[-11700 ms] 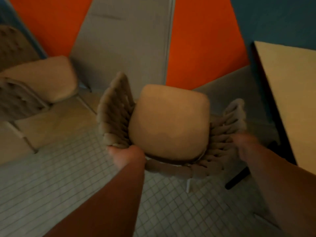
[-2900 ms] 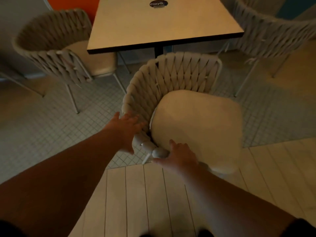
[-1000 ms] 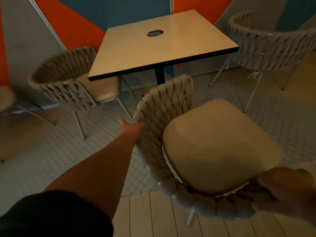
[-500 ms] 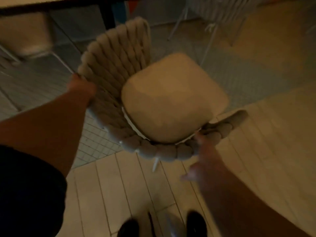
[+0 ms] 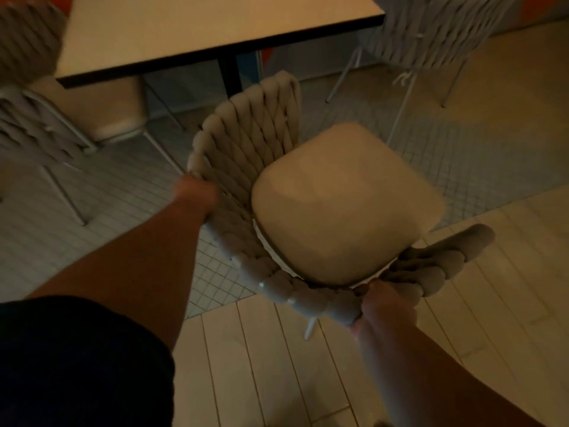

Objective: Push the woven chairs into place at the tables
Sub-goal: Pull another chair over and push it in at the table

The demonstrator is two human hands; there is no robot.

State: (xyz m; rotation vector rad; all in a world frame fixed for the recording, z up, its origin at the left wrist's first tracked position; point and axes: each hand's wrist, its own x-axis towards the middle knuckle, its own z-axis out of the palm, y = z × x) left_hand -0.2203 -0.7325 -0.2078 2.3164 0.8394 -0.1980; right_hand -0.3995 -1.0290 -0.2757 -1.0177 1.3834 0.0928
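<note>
I have both hands on the woven chair in the middle of my view. My left hand has its fingers wrapped on the top rim of the woven back on the left side, and my right hand has its fingers clamped around the thick braided rim at the near edge, just below the tan seat cushion. The chair sits just short of the bench, its back turned toward the bench's black edge and dark central post, and it straddles the line where the small grey floor tiles meet the pale floorboards. A second woven chair stands at the bench's left side with its seat partly under the top, and a third stands off to the right. The picture is dim and slightly blurred.
</note>
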